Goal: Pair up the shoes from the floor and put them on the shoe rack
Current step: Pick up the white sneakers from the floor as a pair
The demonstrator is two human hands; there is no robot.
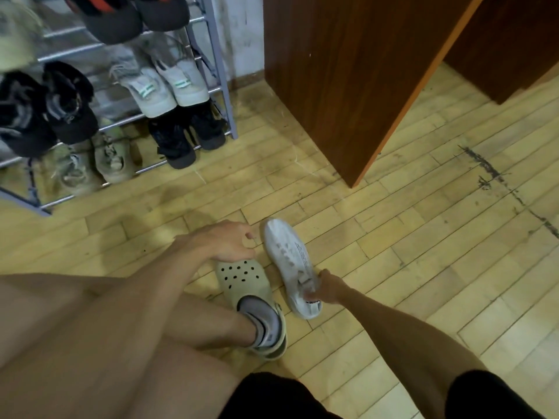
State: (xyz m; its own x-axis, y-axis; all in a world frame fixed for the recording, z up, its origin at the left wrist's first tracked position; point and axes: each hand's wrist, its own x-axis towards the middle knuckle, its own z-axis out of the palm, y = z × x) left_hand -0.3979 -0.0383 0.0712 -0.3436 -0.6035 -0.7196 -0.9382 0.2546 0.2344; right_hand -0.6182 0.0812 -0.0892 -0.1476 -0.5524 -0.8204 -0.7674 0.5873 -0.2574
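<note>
A white sneaker (287,255) lies on the wooden floor just right of centre, toe pointing away from me. My right hand (325,288) grips it at the collar near the heel. My left hand (223,240) hovers just left of the sneaker's toe, fingers loosely curled and holding nothing. The metal shoe rack (220,74) stands at the upper left, its shelves holding pairs of dark, white and olive shoes.
My own foot in a beige clog (242,279) with a grey sock sits under the left hand, beside the sneaker. A tall brown wooden cabinet (348,80) stands right of the rack. Open wooden floor (438,237) stretches to the right.
</note>
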